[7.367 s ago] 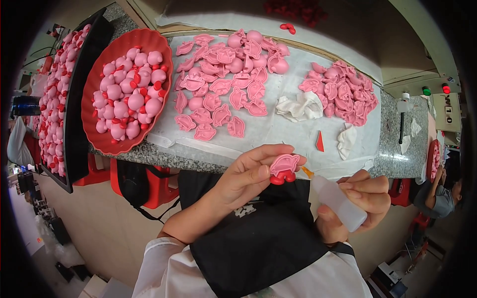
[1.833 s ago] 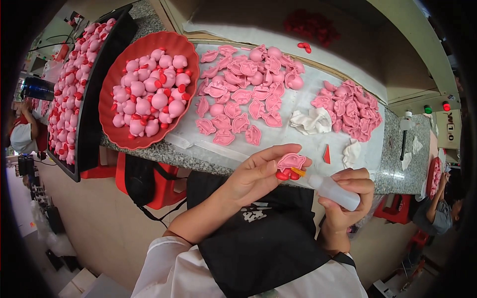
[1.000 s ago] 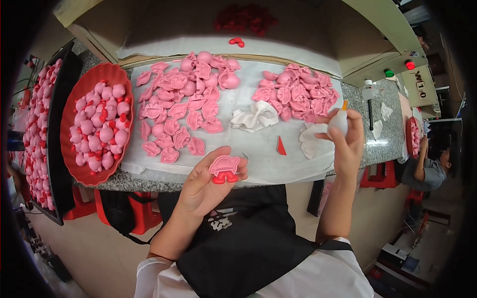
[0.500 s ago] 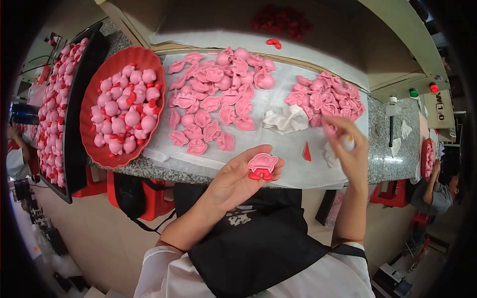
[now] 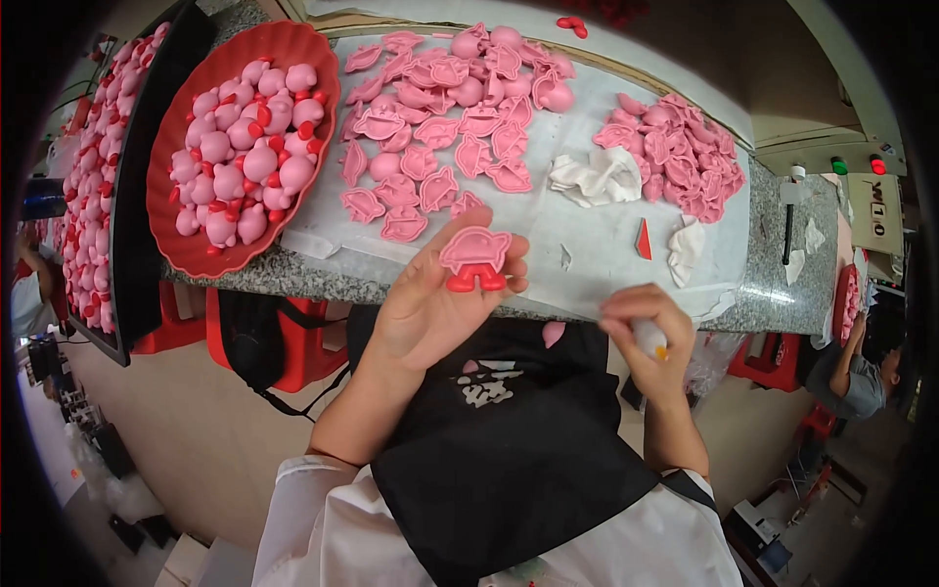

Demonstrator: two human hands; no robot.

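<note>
My right hand (image 5: pixel 641 328) hides most of the white bottle (image 5: pixel 649 338); the tray (image 5: pixel 93 186) of pink figures runs off-frame.

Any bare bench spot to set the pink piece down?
Free: the white sheet in front, between the crumpled white cloth and the bench edge, left of the small red wedge. Crowded: the red oval tray and the two piles of pink shell pieces.

White sleeves pushed up the forearms, black apron (image 5: pixel 509 460) with a small pale print.
</note>
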